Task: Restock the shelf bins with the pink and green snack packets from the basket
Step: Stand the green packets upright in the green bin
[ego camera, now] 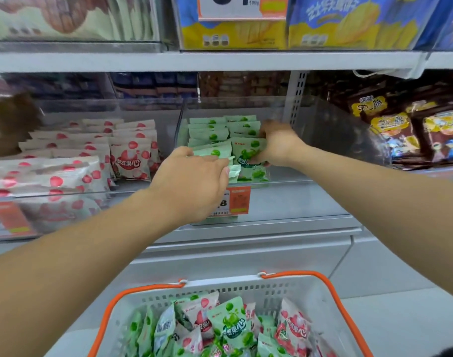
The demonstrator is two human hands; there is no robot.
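Both hands in the clear bin point(323, 130): my left hand point(194, 184) pinches green packets point(217, 150) lying edge-up, long side across; my right hand point(277, 145) grips an upright one point(248, 153), label "果滋果心" facing me.

Grey shelf point(284, 202) with clear bins point(323, 130) of pink packets point(130, 161) and green packets point(210, 132)
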